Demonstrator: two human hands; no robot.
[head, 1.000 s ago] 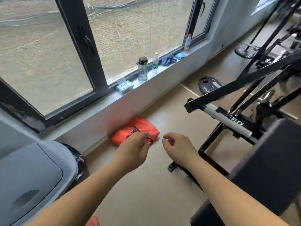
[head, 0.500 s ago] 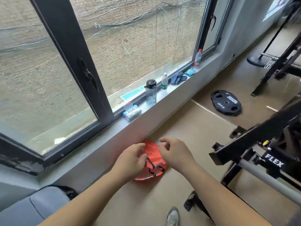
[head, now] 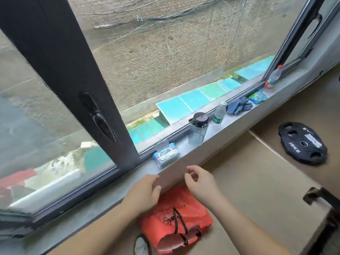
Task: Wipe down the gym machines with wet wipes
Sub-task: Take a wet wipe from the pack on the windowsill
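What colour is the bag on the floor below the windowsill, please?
Orange-red; the bag shows best in the head view, the only one.

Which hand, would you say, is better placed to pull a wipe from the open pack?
Probably right: the right hand hovers loosely curled near the blue-and-white plastic wet-wipe pack; the left hand lies at the grey sill.
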